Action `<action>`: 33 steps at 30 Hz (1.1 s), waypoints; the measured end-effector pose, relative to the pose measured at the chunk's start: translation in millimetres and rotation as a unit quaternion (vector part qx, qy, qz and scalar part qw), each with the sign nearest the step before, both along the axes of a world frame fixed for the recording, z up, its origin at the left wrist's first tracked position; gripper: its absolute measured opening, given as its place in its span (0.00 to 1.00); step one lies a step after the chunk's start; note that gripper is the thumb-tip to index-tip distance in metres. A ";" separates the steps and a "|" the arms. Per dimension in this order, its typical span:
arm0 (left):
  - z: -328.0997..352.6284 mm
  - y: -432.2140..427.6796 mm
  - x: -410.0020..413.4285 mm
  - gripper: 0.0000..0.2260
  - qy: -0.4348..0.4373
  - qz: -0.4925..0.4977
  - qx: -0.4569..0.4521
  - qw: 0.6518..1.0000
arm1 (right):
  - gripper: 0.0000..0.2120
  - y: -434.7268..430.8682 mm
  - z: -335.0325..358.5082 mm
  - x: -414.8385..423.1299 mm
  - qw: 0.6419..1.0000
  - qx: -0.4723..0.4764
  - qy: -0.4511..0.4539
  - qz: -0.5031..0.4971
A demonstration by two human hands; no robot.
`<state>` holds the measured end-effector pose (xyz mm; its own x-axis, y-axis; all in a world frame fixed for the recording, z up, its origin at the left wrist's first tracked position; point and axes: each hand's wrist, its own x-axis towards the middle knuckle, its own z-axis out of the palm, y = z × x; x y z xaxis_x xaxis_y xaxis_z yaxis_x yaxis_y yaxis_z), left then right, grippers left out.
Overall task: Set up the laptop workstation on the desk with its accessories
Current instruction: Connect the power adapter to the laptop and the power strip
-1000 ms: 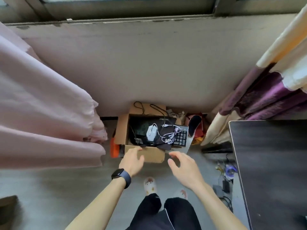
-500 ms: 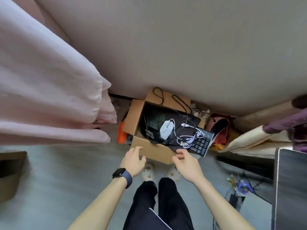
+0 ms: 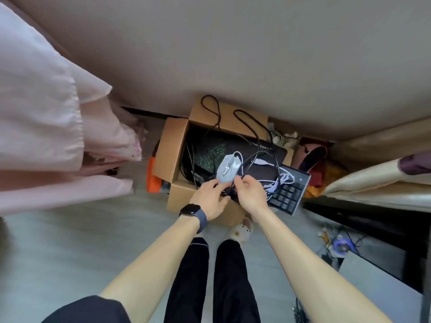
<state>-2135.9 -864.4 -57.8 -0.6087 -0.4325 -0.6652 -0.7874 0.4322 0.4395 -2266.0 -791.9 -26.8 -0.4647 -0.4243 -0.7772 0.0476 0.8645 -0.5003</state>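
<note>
An open cardboard box [image 3: 171,148] stands on the floor by the wall. In it lie a black laptop [image 3: 263,157], a dark mouse pad with a green pattern [image 3: 208,152], a white mouse [image 3: 227,169] with its pale coiled cord [image 3: 283,180], and black cables [image 3: 247,122]. A black keyboard [image 3: 290,194] sticks out over the box's right corner. My left hand [image 3: 210,198], with a watch on the wrist, reaches into the box just below the mouse; its grip is hidden. My right hand [image 3: 251,194] pinches a black cable next to the mouse.
A pink curtain [image 3: 51,117] hangs at the left. An orange object [image 3: 152,176] sits left of the box. A dark desk [image 3: 384,231] edge, loose cables and a bluish disc [image 3: 341,247] lie at the right. My slippered feet [image 3: 240,230] stand in front of the box.
I have leaned closer to the box. Both hands moved from its near flap into it, to the mouse and cables.
</note>
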 end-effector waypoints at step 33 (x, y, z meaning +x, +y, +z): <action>248.8 -95.9 -8.7 0.21 0.312 0.213 0.136 0.916 | 0.16 -90.0 262.0 -21.4 0.931 -0.291 -0.143 -0.169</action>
